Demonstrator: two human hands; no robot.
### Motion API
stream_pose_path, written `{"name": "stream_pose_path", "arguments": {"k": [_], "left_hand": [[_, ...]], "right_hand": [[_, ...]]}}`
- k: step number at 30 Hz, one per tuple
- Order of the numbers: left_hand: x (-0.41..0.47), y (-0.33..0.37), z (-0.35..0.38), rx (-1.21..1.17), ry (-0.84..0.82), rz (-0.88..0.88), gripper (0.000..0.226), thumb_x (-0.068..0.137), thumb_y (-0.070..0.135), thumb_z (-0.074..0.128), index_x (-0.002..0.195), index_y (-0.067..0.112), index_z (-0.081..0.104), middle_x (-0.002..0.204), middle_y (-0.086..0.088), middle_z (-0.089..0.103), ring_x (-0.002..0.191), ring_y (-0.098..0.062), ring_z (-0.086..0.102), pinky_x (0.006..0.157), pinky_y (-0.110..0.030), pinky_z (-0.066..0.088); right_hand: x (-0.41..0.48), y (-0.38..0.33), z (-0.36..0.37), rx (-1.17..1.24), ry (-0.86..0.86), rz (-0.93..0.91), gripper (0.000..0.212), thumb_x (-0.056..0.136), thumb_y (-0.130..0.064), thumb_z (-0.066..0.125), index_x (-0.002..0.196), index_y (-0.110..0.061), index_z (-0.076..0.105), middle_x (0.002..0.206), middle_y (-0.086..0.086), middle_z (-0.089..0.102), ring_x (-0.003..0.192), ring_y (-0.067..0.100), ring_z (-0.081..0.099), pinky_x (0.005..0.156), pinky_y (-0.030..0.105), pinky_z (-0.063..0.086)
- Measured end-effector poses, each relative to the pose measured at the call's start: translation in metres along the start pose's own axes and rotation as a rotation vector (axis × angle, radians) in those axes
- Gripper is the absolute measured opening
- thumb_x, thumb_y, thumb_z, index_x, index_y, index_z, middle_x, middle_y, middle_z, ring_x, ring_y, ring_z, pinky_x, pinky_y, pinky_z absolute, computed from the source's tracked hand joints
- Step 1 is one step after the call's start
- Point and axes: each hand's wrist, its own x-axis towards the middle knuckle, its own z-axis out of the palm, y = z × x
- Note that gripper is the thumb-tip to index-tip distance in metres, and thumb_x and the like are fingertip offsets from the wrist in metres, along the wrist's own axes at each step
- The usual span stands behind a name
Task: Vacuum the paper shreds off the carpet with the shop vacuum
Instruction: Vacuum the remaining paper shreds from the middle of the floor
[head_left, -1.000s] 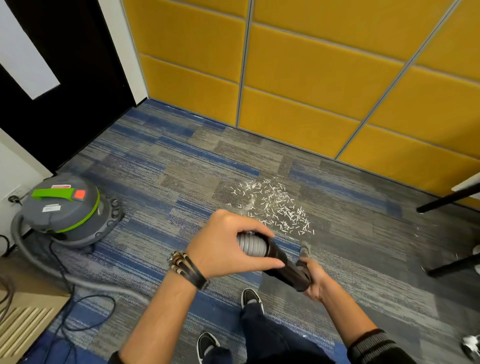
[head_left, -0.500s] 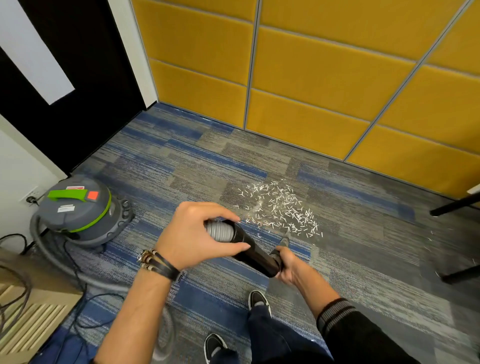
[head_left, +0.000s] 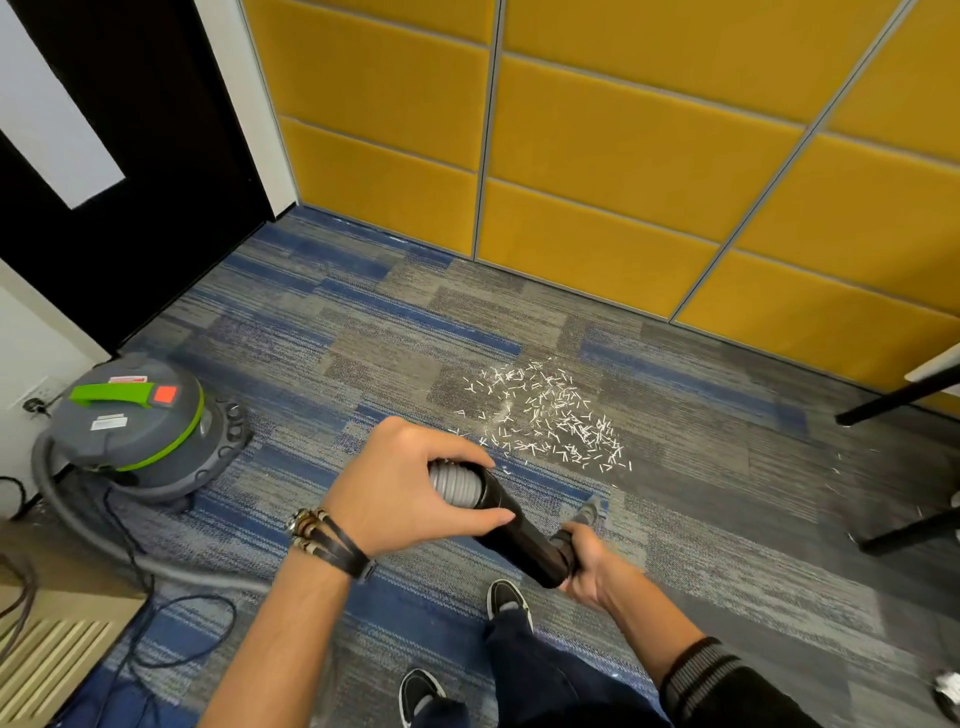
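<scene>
Paper shreds (head_left: 545, 415) lay in the same pile on the carpet (head_left: 363, 338), none sucked up yet. Left hand (head_left: 405, 493) stayed wrapped round the grey hose cuff (head_left: 452, 483), right hand (head_left: 587, 564) gripping the black wand (head_left: 519, 525); nozzle (head_left: 589, 509) still short of the pile.

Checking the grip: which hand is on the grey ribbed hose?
The left hand, the one with bracelets, grips the hose; the right hand holds the black tube instead.

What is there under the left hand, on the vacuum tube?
The grey ribbed hose, where it enters the black tube; the left hand grips it. The palm hides the rest of the hose there.
</scene>
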Motion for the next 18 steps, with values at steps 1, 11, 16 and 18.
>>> {"name": "stream_pose_path", "arguments": {"k": [1,11,16,18], "left_hand": [[-0.005,0.002,-0.008,0.015,0.012,0.002,0.044,0.067,0.061,0.088,0.098,0.029,0.084,0.090,0.024,0.077,0.085,0.009,0.071,0.083,-0.020,0.057],[-0.049,0.014,-0.061,0.146,0.133,-0.011,0.039,0.067,0.057,0.088,0.094,0.029,0.084,0.087,0.022,0.078,0.081,0.010,0.071,0.079,-0.013,0.053],[-0.052,0.011,-0.063,0.075,0.089,-0.031,0.037,0.065,0.053,0.093,0.093,0.031,0.083,0.085,0.025,0.075,0.081,0.006,0.072,0.076,-0.012,0.051],[-0.051,0.013,-0.061,0.066,0.087,-0.024,0.036,0.065,0.052,0.094,0.093,0.032,0.084,0.085,0.025,0.076,0.080,0.006,0.072,0.076,-0.012,0.052]], "right_hand": [[0.001,0.001,0.012,-0.011,-0.023,0.007,0.033,0.102,-0.038,0.040,0.092,-0.008,0.049,0.075,0.012,0.057,0.058,0.028,0.064,0.053,0.042,0.060],[0.016,0.018,0.107,-0.226,-0.199,0.006,0.055,0.098,-0.043,0.046,0.134,-0.002,0.049,0.132,0.020,0.060,0.118,0.036,0.061,0.099,0.054,0.049],[0.005,0.028,0.096,-0.222,-0.175,0.016,0.059,0.098,-0.044,0.045,0.140,-0.004,0.044,0.133,0.023,0.058,0.116,0.038,0.062,0.094,0.052,0.053],[0.005,0.030,0.088,-0.200,-0.164,0.018,0.059,0.098,-0.044,0.044,0.140,-0.003,0.044,0.133,0.023,0.058,0.116,0.038,0.062,0.095,0.051,0.052]]}}
